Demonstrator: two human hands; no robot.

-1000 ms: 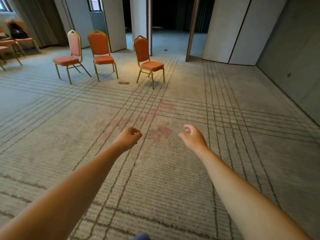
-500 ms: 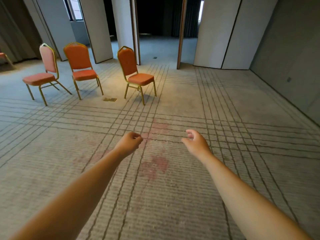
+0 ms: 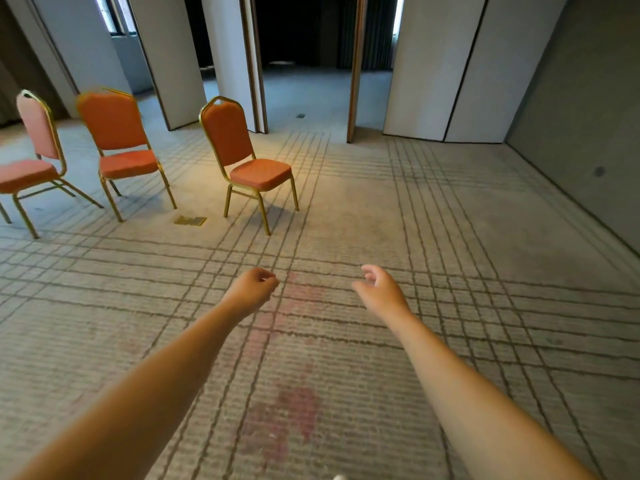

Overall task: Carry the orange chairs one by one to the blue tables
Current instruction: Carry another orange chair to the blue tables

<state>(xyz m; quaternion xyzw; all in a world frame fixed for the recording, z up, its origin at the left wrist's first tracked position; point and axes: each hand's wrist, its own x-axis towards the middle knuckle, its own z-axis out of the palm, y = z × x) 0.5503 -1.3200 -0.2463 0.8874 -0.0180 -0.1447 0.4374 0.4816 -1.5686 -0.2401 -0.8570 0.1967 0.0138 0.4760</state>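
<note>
Both bare arms reached forward over the carpet (image 3: 450,237), the left hand (image 3: 251,291) curled in a loose fist, the right hand (image 3: 379,292) half open, neither holding anything, while the nearest orange chair (image 3: 249,157) stood well ahead, upper left, two more chairs (image 3: 121,143) beyond it.

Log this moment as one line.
phase: pre-grasp; left hand: curled, empty; right hand: open, empty; nearest orange chair: untouched; blue tables: unseen
</note>
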